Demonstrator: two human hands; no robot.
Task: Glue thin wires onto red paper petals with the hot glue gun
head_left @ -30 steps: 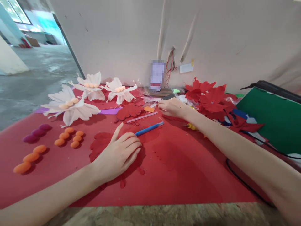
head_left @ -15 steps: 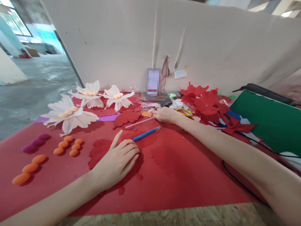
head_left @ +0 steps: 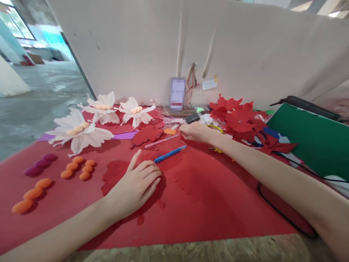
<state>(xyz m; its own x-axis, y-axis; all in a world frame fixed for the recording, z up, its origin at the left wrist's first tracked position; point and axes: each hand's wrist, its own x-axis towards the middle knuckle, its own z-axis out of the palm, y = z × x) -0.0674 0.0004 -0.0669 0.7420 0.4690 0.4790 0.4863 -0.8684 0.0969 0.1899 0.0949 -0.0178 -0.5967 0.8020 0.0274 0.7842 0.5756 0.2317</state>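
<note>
My left hand [head_left: 139, 183] lies palm down on the red table cover [head_left: 218, 214], thumb stretched out and fingers loosely extended. Partly beneath it is a scalloped red petal piece [head_left: 114, 176]. Just beyond its fingers lies a blue pen [head_left: 169, 154] with a clear tip. My right hand [head_left: 196, 131] reaches to the back of the table, its fingertips pinched by the end of a thin pink strip [head_left: 162, 141]. What they hold, if anything, is hidden. Under the right wrist, yellow handles [head_left: 216, 128] partly show. Another red petal piece [head_left: 147, 135] lies left of the strip.
White fabric flowers [head_left: 79, 131] stand at the back left, before orange [head_left: 34, 193] and purple bead-like rows [head_left: 40, 165]. Red flowers [head_left: 240, 118] and scraps pile up at the back right, beside a green board [head_left: 308, 142]. A phone-like screen [head_left: 178, 94] leans against the pale wall.
My right hand has shifted slightly to the right at the back of the table. More yellow now shows below its wrist. My left hand has stayed in place.
</note>
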